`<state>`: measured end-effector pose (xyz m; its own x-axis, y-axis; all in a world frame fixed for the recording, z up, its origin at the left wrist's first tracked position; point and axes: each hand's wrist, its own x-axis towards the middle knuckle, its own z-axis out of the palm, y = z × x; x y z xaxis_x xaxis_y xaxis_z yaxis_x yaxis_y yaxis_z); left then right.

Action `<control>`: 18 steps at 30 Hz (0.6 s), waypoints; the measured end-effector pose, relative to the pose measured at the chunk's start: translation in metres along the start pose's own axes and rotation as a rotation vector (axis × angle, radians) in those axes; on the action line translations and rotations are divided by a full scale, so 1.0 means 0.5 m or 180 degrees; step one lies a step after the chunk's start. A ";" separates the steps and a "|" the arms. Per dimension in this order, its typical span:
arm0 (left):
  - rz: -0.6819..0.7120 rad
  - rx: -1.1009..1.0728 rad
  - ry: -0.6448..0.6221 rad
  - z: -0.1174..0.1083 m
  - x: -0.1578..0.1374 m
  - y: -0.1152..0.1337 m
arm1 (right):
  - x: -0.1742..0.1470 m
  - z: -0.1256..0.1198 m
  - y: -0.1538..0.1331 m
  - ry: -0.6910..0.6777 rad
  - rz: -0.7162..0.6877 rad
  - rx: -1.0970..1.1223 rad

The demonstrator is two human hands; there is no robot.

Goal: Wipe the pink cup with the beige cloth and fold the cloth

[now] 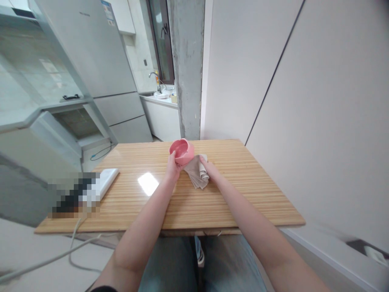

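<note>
I have the left hand (173, 166) clamped on a pink bowl (189, 154), thumb over the near side of the rim. The right hand (209, 167) is closed on a beige cloth (195, 173), which hangs in folds just beside the bowl's lower right side; I can't tell whether the two press together. The bowl sits tilted, its opening turned partly towards me, over the far middle of the bench (243, 178); I can't make out whether its base touches the wood. Out at the bench's left edge I see a white object (108, 178), partly blurred out, and a pale cable (71, 243) running down near it. Beyond the bench stand a fridge (106, 56) on the left, a tap (159, 83) at a sink (147, 94), and a grey pillar (190, 69).
</note>
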<state>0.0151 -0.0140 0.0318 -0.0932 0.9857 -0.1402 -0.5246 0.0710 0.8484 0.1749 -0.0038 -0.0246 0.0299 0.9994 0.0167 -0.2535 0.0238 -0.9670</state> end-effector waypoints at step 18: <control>0.0109 0.1364 -0.1137 -0.004 -0.009 -0.055 | 0.023 -0.047 -0.073 0.0937 -0.0680 0.0102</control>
<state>0.0284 -0.0205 0.0080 0.2276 0.9737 0.0098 -0.1286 0.0201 0.9915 0.2070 0.0065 0.0051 0.3613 0.9220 0.1390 -0.2417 0.2366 -0.9411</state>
